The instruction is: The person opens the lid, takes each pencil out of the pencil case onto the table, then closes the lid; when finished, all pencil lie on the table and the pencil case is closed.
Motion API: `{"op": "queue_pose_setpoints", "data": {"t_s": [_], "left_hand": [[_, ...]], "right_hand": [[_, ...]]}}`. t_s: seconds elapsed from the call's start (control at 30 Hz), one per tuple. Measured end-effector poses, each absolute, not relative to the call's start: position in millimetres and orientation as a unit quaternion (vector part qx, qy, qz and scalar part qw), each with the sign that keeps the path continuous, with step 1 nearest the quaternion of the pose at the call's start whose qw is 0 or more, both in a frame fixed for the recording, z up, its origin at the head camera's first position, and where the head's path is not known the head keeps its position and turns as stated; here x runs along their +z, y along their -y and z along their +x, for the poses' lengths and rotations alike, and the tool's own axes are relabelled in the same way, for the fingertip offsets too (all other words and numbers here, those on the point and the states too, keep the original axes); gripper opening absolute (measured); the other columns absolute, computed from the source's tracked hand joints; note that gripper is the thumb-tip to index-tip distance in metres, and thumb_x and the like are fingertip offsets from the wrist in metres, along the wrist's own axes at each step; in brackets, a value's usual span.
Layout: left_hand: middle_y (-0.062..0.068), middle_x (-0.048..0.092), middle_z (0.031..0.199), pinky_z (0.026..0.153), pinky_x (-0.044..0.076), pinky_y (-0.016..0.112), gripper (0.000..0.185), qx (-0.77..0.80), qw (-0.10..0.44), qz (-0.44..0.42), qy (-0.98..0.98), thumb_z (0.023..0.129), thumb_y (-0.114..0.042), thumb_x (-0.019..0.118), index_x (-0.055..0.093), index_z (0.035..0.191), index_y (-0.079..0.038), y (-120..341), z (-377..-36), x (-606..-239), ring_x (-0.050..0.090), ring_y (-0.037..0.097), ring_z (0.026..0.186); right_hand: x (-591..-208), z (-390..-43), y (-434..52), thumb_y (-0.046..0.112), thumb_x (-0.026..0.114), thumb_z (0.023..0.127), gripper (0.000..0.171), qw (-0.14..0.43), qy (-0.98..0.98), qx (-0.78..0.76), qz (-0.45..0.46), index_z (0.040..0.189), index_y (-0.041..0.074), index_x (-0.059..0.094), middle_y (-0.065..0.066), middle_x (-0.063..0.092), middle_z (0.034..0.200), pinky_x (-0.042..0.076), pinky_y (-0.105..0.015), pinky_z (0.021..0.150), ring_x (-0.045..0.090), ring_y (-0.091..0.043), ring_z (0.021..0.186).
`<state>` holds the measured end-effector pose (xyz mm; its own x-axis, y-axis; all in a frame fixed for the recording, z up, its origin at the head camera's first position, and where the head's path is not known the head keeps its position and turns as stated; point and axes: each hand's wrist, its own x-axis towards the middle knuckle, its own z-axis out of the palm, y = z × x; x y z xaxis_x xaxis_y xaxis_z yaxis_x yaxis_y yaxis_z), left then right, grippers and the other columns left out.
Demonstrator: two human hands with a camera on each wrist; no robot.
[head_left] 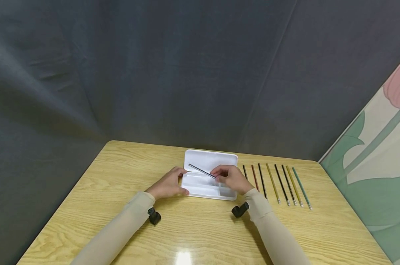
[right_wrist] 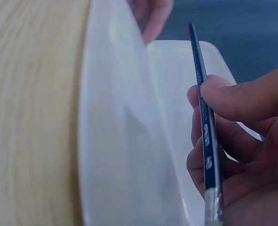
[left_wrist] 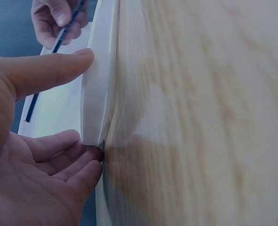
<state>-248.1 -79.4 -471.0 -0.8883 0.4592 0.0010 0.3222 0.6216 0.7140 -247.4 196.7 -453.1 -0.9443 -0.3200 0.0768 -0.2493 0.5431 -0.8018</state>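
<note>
While my left hand (head_left: 168, 184) steadies the left end of the open white case (head_left: 209, 162) on the desk (head_left: 200, 228), thumb and fingers fairly straight against its edge, my right hand (head_left: 231, 178) pinches a dark blue pencil (head_left: 201, 170) near its eraser end. That pencil slants over the case, tip pointing left. Seven more pencils (head_left: 276, 183) lie in a row just right of the case.

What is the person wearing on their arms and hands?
Both arms are covered by long, snug beige sleeves that reach the wrists. A small black camera is strapped under the left wrist, and another black camera under the right. The left hand and right hand are bare: no gloves or rings visible.
</note>
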Motion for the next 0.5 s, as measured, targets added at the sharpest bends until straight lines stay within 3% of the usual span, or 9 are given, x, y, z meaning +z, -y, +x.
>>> {"op": "queue_pose_setpoints", "data": {"t_s": [0.5], "left_hand": [[0.004, 0.048, 0.130, 0.104, 0.038, 0.039, 0.077, 0.386, 0.101, 0.219, -0.890, 0.070, -0.033, 0.081, 0.046, 0.134, -0.009, 79, -246, -467, 0.047, 0.018, 0.117]], "right_hand": [[-432, -246, -217, 0.007, 0.065, 0.086, 0.021, 0.027, -0.840, -0.529, -0.120, 0.106, 0.011, 0.068, -0.012, 0.066, 0.105, 0.051, -0.023, 0.072, 0.061, -0.015, 0.087]]}}
